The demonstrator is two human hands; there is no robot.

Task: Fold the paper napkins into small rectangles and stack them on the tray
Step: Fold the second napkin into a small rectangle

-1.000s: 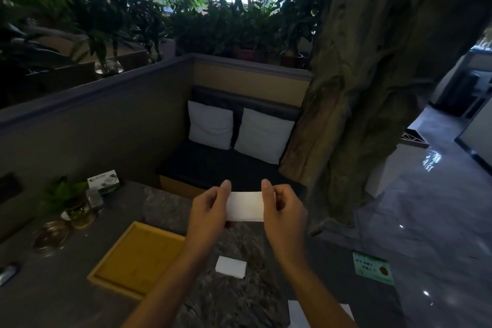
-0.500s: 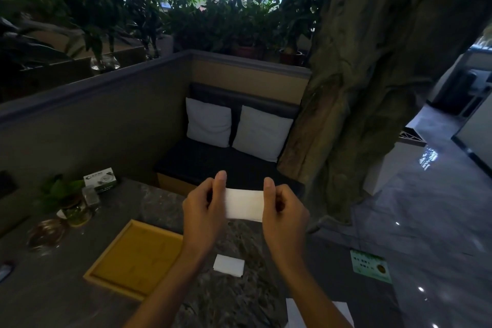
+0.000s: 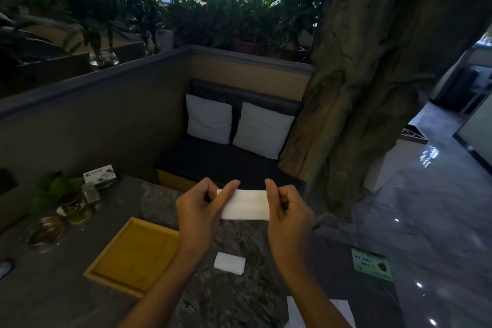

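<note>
Head view is showing both hands raised above the table [image 3: 66, 298], stretching a folded napkin strip [image 3: 246, 204] between them. Left hand [image 3: 198, 212] is pinching its left end, right hand [image 3: 288, 217] its right end. Below, a small folded napkin [image 3: 229, 263] is lying on the table, right of the tray [image 3: 133, 253].

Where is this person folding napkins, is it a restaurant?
Probably a cafe or restaurant booth: a stone table faces a cushioned bench with two pillows, potted plants line the divider, and a tissue box sits by the wall.
</note>
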